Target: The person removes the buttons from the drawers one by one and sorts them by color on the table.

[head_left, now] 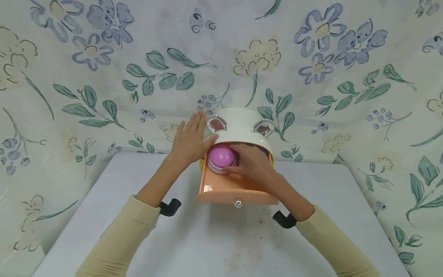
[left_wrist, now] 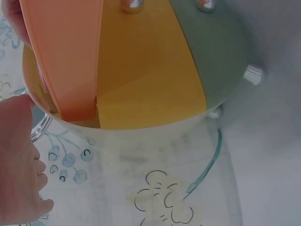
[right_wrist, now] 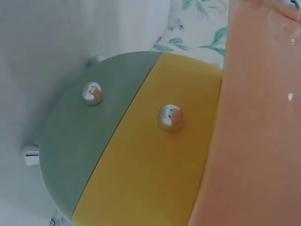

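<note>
There, at frame centre, your right hand (head_left: 254, 163) clamps thumb and fingers on the pink container (head_left: 222, 156) inside the open orange drawer (head_left: 226, 185). Your left hand (head_left: 190, 141), fingers straight, thumb apart, probably braces the white cabinet (head_left: 238, 125).

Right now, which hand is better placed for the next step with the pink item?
Probably the right hand: its fingers grip the pink item in the open orange drawer, so it could lift or settle it. The left hand, holding nothing, lies beside the white cabinet.
</note>
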{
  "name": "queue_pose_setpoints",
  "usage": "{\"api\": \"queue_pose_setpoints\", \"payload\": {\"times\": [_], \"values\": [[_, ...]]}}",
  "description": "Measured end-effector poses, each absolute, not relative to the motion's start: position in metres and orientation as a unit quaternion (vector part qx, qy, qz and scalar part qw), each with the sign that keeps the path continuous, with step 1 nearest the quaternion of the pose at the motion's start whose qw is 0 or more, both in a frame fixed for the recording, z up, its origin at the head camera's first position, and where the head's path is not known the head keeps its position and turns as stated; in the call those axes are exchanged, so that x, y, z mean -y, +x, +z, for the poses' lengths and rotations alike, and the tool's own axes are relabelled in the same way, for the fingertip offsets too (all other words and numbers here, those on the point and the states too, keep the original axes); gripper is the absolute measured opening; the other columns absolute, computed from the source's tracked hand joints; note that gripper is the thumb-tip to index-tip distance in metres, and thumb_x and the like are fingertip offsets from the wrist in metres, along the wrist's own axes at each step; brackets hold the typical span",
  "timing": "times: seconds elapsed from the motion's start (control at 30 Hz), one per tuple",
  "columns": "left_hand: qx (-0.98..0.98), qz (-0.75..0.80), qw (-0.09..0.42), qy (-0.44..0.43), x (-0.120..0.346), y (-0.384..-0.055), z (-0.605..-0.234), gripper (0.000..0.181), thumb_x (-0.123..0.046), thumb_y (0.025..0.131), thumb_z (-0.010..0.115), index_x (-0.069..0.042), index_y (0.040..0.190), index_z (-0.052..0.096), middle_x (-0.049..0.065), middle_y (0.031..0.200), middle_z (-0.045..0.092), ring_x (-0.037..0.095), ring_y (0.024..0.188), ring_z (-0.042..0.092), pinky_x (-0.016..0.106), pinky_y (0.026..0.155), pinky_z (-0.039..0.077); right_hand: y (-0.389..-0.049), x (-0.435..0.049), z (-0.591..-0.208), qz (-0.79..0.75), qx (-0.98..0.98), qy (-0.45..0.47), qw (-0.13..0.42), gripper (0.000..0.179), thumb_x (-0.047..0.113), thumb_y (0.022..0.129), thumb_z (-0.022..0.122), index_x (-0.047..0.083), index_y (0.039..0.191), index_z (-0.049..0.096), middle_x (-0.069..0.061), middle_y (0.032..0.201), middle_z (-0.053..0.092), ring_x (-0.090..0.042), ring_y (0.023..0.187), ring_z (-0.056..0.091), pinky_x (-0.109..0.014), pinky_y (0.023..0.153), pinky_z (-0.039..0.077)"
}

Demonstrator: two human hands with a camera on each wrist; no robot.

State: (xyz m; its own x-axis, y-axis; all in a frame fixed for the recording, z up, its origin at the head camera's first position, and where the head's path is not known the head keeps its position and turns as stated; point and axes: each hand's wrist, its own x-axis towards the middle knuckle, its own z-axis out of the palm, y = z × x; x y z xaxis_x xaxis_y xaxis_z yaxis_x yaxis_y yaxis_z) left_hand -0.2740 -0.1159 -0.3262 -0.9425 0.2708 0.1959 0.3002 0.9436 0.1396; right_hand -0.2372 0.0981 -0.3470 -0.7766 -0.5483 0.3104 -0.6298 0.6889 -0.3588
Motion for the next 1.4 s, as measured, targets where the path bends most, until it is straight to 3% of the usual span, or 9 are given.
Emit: {"api": "queue_pose_setpoints", "payload": {"times": [0.2,0.57,1.4], "values": [[0.982,-0.078,0.096,-0.147,0.115,-0.275,-0.328,0.083,-0.054,0.103,0.037,0.0,0.159,0.007,0.016,0.166,0.007,0.03,0.152,0.006,0.052,0.12,0.008,-0.238,-0.098,-0.35,0.245,0.908,0.327,0.095,0.07,0.039,0.081,0.083,0.01,0.14,0.057,-0.005,0.13,0.064,-0.02,0.113,0.061,-0.035,0.098,0.051],[0.981,-0.08,0.097,-0.149,0.115,-0.274,-0.328,0.082,-0.053,0.104,0.037,0.0,0.159,0.008,0.016,0.165,0.007,0.03,0.152,0.006,0.053,0.12,0.006,-0.237,-0.1,-0.35,0.256,0.904,0.327,0.097,0.065,0.035,0.082,0.084,0.006,0.135,0.061,-0.008,0.126,0.066,-0.022,0.109,0.063,-0.035,0.096,0.052],[0.983,-0.073,0.092,-0.144,0.115,-0.274,-0.327,0.083,-0.054,0.103,0.037,0.0,0.159,0.007,0.016,0.165,0.006,0.031,0.152,0.005,0.053,0.12,0.006,-0.226,-0.12,-0.349,0.361,0.854,0.363,0.094,0.067,0.019,0.078,0.087,0.004,0.137,0.059,-0.01,0.134,0.062,-0.026,0.12,0.058,-0.039,0.1,0.049]]}}
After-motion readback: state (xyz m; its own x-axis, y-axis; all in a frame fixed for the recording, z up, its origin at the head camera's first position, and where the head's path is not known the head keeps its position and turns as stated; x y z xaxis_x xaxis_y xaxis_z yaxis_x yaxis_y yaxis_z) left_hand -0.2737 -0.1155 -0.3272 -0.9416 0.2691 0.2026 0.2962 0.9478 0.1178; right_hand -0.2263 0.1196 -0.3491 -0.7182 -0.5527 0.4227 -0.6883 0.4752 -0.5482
